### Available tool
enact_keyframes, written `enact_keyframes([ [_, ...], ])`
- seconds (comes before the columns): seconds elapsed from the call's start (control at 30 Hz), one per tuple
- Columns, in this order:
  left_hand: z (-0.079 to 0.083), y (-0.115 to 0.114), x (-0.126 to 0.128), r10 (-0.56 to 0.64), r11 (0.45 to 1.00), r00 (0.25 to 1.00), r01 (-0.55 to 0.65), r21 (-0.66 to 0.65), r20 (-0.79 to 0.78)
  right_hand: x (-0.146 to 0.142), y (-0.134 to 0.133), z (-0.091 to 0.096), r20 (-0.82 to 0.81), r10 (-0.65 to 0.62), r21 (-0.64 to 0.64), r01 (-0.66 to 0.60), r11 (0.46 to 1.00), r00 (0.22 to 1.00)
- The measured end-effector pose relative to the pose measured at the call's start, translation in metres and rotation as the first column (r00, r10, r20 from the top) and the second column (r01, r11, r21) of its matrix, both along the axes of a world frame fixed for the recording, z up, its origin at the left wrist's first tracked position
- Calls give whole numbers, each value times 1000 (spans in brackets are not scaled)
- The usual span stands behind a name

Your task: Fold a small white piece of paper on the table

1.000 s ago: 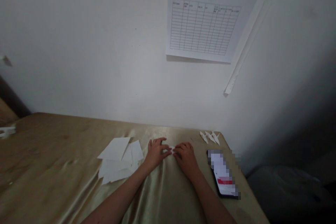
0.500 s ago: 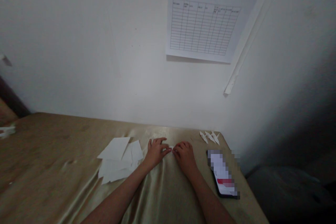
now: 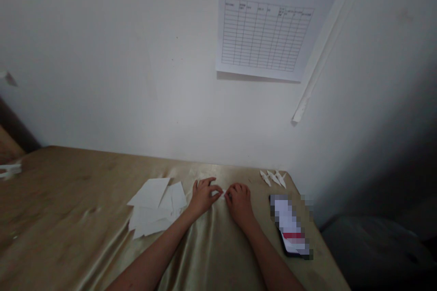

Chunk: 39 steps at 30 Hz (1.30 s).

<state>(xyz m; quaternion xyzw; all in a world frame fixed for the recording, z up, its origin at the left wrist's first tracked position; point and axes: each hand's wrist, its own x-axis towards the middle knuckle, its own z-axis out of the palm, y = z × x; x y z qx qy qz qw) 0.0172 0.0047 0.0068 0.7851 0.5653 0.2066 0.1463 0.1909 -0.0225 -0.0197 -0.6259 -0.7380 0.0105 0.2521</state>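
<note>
My left hand [image 3: 203, 196] and my right hand [image 3: 239, 201] rest side by side on a table covered with gold satin cloth [image 3: 85, 218]. Their fingertips meet and pinch a small white piece of paper [image 3: 221, 193] between them. Most of that paper is hidden under the fingers. A loose pile of white paper sheets [image 3: 155, 207] lies just left of my left hand. Three small folded white paper shapes [image 3: 272, 178] sit near the table's far right corner.
A phone [image 3: 290, 227] with a lit screen lies right of my right hand, near the table's right edge. A printed grid sheet [image 3: 266, 32] is stuck on the white wall behind. A small white object [image 3: 9, 170] lies at the far left.
Both hands have shifted slightly away from me and closed tighter on the small paper. Everything else stays where it was.
</note>
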Motion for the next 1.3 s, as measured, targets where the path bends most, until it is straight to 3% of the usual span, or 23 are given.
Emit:
enact_keyframes([
  [0.27,-5,1,0,3,1000,1000,-3,12,9,-1,3,-4,-113,-55,-13,54,998,992],
  [0.57,0,-3,2,19,999,1000,-19,32,11,2,5,-2,-203,-118,-40,112,993,972],
  [0.8,1,-4,4,22,999,1000,-22,33,6,4,8,-7,-281,-85,31,97,995,956],
  [1.1,5,-5,7,42,999,999,-42,24,-13,2,3,-5,-215,-107,46,119,992,971],
  [1.3,5,-4,4,21,1000,1000,-20,17,-17,4,3,0,-187,-111,-23,109,994,976],
])
